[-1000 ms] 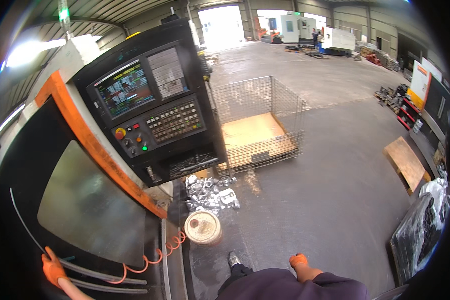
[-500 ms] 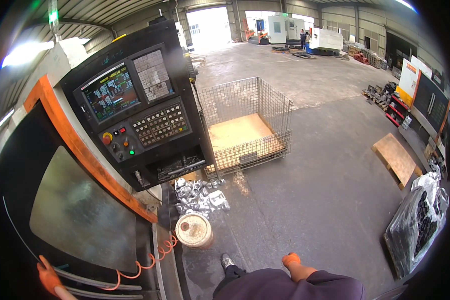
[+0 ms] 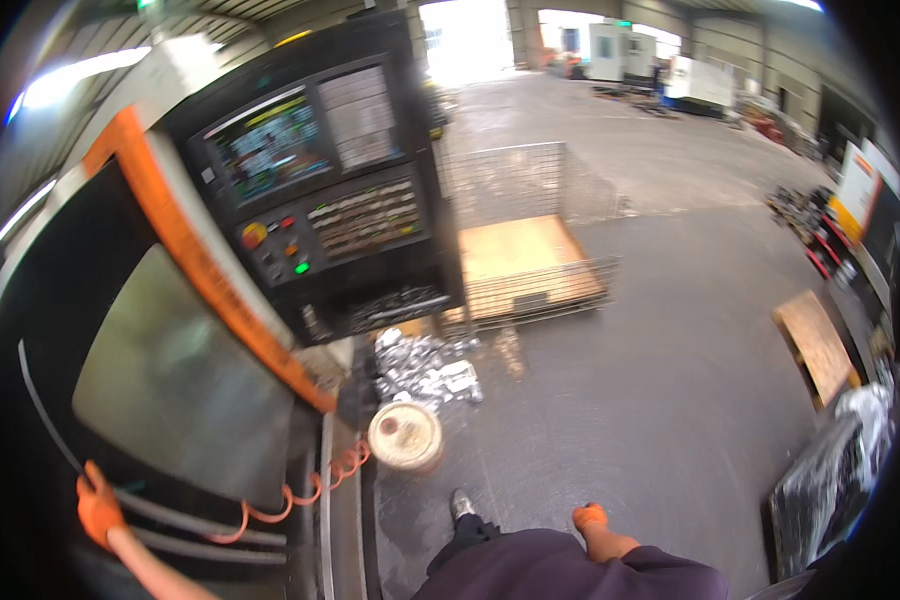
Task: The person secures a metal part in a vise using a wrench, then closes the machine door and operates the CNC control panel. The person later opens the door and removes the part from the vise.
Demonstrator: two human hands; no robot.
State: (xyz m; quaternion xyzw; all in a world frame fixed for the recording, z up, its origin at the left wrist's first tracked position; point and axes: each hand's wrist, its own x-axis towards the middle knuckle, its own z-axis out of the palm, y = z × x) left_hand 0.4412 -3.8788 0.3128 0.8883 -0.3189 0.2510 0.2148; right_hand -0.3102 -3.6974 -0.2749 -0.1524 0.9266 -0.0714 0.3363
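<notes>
head: left hand, fingers half-curled at grey bar; right hand curled.

The orange-gloved left grip touches the grey bar on the machine door; the right grip hangs over the floor. A round drum stands beside silvery metal parts, near a wire cage.

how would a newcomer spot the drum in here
Start at the black control panel left of centre. Below it, shiny metal parts lie heaped; just nearer the camera stands the drum, set apart by its round, pale lid with a dark spot.
</notes>
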